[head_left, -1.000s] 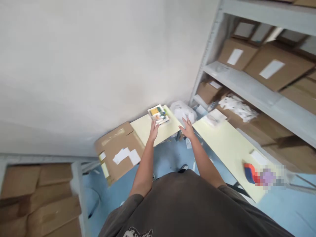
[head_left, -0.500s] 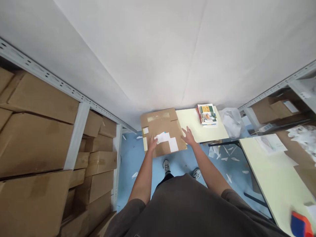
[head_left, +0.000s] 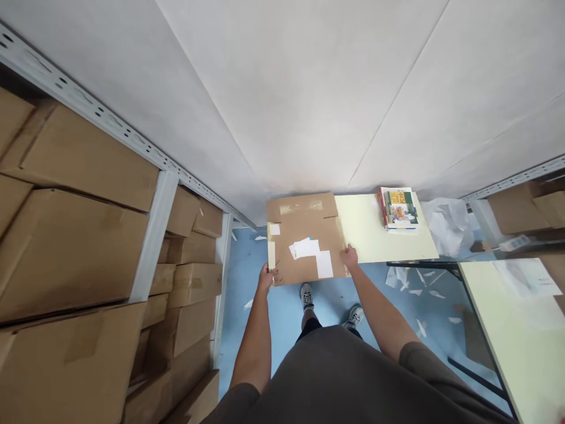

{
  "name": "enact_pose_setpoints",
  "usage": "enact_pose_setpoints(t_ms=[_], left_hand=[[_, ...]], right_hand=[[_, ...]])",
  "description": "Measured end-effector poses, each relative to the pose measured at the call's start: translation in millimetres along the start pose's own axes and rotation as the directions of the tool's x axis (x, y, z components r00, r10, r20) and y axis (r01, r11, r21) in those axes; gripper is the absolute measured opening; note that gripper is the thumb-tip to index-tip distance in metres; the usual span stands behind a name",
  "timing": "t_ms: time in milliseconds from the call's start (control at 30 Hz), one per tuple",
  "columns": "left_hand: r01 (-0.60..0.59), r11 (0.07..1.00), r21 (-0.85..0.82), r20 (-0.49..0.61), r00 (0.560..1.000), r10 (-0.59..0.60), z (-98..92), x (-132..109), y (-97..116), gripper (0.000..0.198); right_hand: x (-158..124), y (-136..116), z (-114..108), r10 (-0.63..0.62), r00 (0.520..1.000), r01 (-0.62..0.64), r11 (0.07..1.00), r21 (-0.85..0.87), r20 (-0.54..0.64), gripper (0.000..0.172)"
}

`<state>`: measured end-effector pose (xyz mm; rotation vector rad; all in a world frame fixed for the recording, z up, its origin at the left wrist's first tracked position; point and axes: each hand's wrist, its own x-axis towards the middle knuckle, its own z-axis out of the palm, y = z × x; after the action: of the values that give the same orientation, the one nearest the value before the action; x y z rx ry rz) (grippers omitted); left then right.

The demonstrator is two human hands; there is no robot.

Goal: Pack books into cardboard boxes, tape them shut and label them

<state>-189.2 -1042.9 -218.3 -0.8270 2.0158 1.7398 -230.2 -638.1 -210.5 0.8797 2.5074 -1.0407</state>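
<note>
Left hand [head_left: 266, 275] and right hand [head_left: 351, 257] each clasp a near corner of the taped cardboard box [head_left: 304, 227]; stiff, likely heavy, so grip under corners.

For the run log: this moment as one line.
cardboard box: at left end of table | left hand: grips its near-left corner | right hand: grips its near-right corner | book stack: on table, apart

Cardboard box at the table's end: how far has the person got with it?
Done: a stack of books lies on the table. In hand: left hand and right hand grip the near corners of the cardboard box, which lies on the table's left end. Left: the box is not yet lifted, its flaps taped shut.
</note>
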Motion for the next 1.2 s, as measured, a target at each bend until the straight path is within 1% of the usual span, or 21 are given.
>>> enact_pose_setpoints(t_ms=[67,133,200,267,333,433,500,567,633,700,767,833,933,1000,1067,1133,1200], left_hand=[[0.006,0.998,-0.058,0.016,1.0,-0.005,-9.2,-9,10,0.054],[0.016,0.996,-0.092,0.017,1.0,-0.015,-16.3,-20,21,0.056],[0.018,0.994,-0.111,0.008,1.0,-0.017,-20.8,-34,30,0.056],[0.006,0.991,-0.133,-0.003,1.0,-0.007,-23.4,-49,36,0.056],[-0.007,0.989,-0.15,-0.004,1.0,0.006,-24.5,-66,40,0.054],[-0.018,0.985,-0.169,0.008,1.0,0.019,-20.2,-95,44,0.051],[-0.05,0.98,-0.191,0.02,0.998,0.055,-8.6,-116,48,0.05],[-0.083,0.974,-0.212,0.042,0.995,0.094,14.0,-136,56,0.053],[-0.122,0.968,-0.219,0.072,0.987,0.141,49.1,-154,69,0.057],[-0.173,0.963,-0.207,0.101,0.975,0.197,95.5,-167,86,0.06],[-0.235,0.955,-0.182,0.141,0.955,0.262,149.2,-176,105,0.06],[-0.28,0.95,-0.14,0.211,0.928,0.305,205.4,-181,124,0.058],[-0.362,0.926,-0.104,0.365,0.852,0.374,286.7,-189,151,0.052],[-0.391,0.918,-0.069,0.485,0.791,0.373,337.5,-194,165,0.046],[-0.392,0.919,-0.036,0.584,0.738,0.337,387.0,-199,176,0.043],[-0.372,0.928,0.0,0.657,0.699,0.281,436.1,-205,183,0.044],[-0.355,0.933,0.051,0.719,0.662,0.213,484.1,-213,188,0.047]], right_hand=[[2,-4,-6,0.005,0.996,-0.019,0.989,0.148,0.091,0.021],[0,-11,-13,-0.032,0.99,-0.001,0.973,0.23,0.141,0.014],[-4,-16,-22,-0.07,0.987,0.026,0.959,0.283,0.147,0.014],[-10,-18,-37,-0.112,0.983,0.053,0.934,0.353,0.149,0.018],[-17,-14,-58,-0.149,0.973,0.057,0.895,0.443,0.175,0.021],[-28,3,-102,-0.202,0.954,0.04,0.819,0.573,0.223,0.028],[-35,20,-136,-0.248,0.945,0.059,0.772,0.633,0.215,0.038],[-40,43,-170,-0.297,0.939,0.097,0.715,0.693,0.176,0.046],[-44,72,-206,-0.323,0.938,0.127,0.657,0.743,0.125,0.046],[-48,106,-243,-0.316,0.946,0.146,0.612,0.777,0.07,0.042],[-51,146,-281,-0.281,0.959,0.154,0.577,0.802,0.019,0.04],[-57,191,-319,-0.226,0.974,0.154,0.551,0.82,-0.03,0.042],[-74,257,-370,-0.113,0.985,0.168,0.527,0.833,-0.127,0.045],[-92,298,-398,-0.034,0.979,0.189,0.515,0.836,-0.2,0.045],[-112,335,-420,0.038,0.965,0.206,0.501,0.841,-0.259,0.043],[-134,367,-438,0.103,0.947,0.22,0.478,0.851,-0.303,0.04],[-153,398,-450,0.169,0.927,0.233,0.439,0.868,-0.335,0.038]])
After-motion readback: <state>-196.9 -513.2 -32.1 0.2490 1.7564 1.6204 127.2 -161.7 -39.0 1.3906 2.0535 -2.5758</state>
